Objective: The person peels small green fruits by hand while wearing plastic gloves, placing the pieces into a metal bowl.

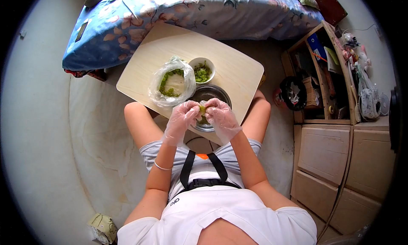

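Left hand (185,116): clear-gloved, fingertips pinched on one side of a small green piece (202,110); bracelet at forearm.
Right hand (220,114): likewise gloved, pinching the other side; piece largely covered by fingers.
Metal bowl (220,92): beneath both hands, partly hidden; contents hard to make out.
Plastic bag (156,91): open, leafy greens inside, beside metal bowl.
White bowl (213,70): chopped-looking greens.
Bed (204,19): beyond table (236,62), cut off above.

Gloved left hand (186,117) and right hand (221,115) meet at their fingertips, forearms (163,164) (247,158) reaching forward, elbows bent outward.
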{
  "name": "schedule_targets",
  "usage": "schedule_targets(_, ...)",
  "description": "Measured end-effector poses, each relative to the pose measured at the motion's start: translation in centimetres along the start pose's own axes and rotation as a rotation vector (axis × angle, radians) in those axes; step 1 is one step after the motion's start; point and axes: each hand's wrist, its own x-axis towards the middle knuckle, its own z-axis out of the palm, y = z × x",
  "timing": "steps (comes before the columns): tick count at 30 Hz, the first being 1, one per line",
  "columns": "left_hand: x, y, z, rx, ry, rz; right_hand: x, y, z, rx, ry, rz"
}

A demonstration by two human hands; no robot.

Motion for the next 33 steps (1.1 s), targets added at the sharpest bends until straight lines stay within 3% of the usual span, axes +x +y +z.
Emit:
schedule_targets(6, -0.2, 0.3, 0.0, -0.103, -0.017, -0.002, 0.0, 0.2, 0.3, 0.031, 0.114, -0.013)
schedule_targets(28, -0.4, 0.8, -0.4, -0.069, 0.038, 0.052, 0.1, 0.8, -0.9, 0.015, 0.075, -0.021)
schedule_targets(33, -0.4, 0.7, -0.4, -0.08, 0.087, 0.061, 0.1, 0.3, -0.2, 0.075, 0.179, 0.066)
